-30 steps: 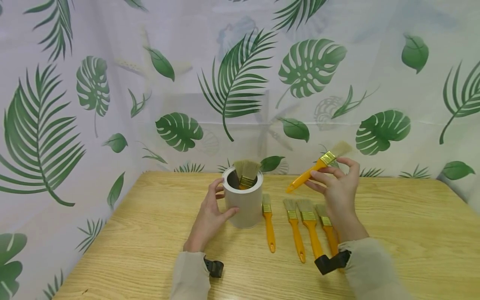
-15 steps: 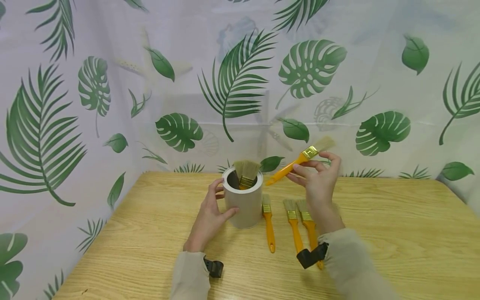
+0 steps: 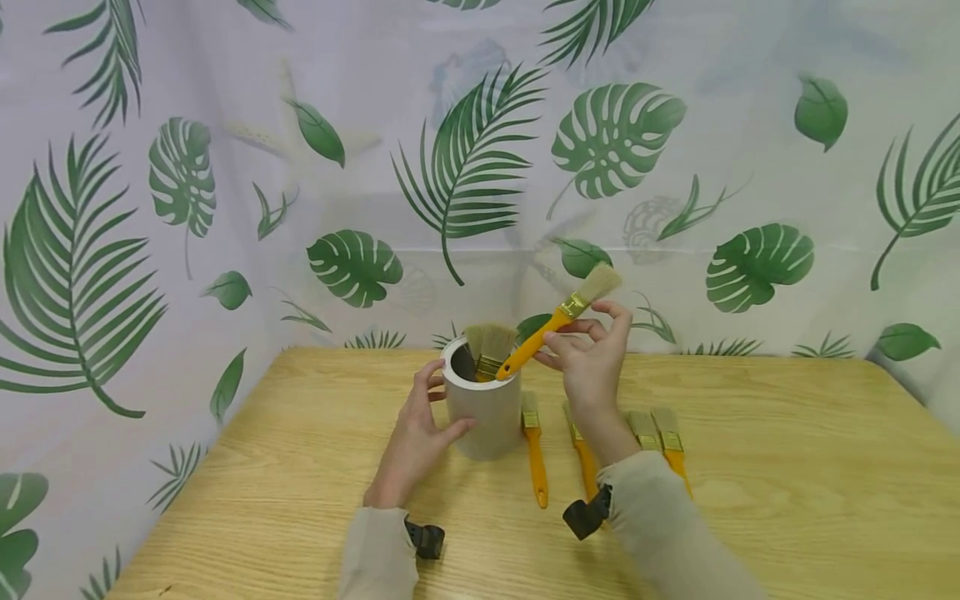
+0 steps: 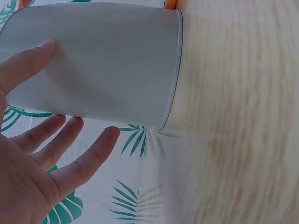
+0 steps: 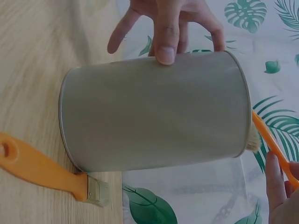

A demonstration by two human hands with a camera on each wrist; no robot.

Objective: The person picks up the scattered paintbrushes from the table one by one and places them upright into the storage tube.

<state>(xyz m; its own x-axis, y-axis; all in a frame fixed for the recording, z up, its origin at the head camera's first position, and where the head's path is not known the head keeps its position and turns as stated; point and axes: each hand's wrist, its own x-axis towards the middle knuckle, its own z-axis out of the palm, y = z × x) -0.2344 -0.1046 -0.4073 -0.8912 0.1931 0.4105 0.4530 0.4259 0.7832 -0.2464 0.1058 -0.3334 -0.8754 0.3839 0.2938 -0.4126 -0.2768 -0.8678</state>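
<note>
"Where's the brush?"
"Right of the frame's centre, slanting — the right hand pinches it, its handle end at the rim of the can; touching or not, one cannot tell."
"And the left hand?"
"Gripping the can near centre — bristles show inside. Loose brushes lie on the surface, lower right."

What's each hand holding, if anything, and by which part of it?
Right hand: a paintbrush, by its orange handle, bristles up. Left hand: the can, by the outside of its wall.
</note>
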